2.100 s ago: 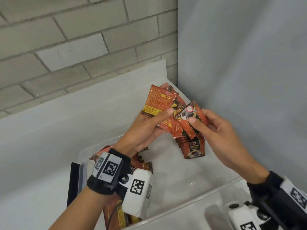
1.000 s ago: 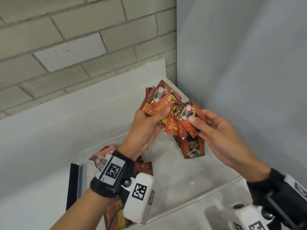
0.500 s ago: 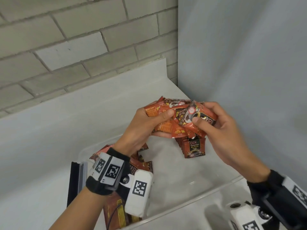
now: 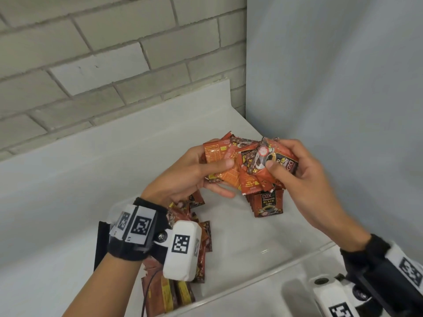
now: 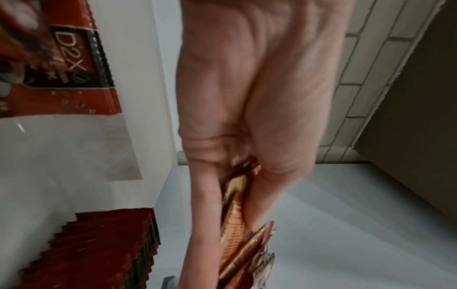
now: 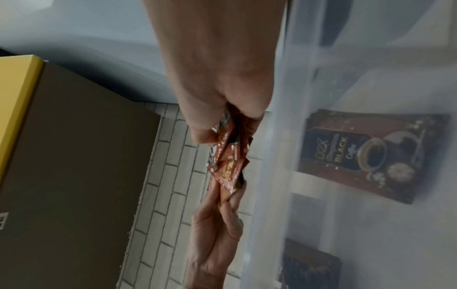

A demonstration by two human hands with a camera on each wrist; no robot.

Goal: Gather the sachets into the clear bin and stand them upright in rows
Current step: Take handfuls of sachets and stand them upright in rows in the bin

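Both hands hold one bundle of red-orange coffee sachets [image 4: 247, 168] above the clear bin [image 4: 263, 268]. My left hand [image 4: 206, 175] grips the bundle's left side, thumb on top; in the left wrist view the sachets [image 5: 237, 224] sit pinched between thumb and fingers. My right hand [image 4: 288, 165] pinches the right side, thumb on a sachet face; the right wrist view shows the same bundle [image 6: 227, 162]. Under the bundle a row of upright sachets [image 4: 269, 203] stands at the bin's far right. Loose sachets [image 4: 194, 243] lie in a heap at the bin's left, partly hidden by my left wrist.
The bin sits on a white counter in a corner, with a brick wall [image 4: 91, 65] behind and a grey wall [image 4: 332, 88] to the right. A dark object [image 4: 100, 243] stands at the bin's left end. A brown cardboard box [image 6: 74, 156] appears in the right wrist view.
The fanned sachets have been drawn together into one flatter bundle, and both hands have lowered slightly and closed in on it.
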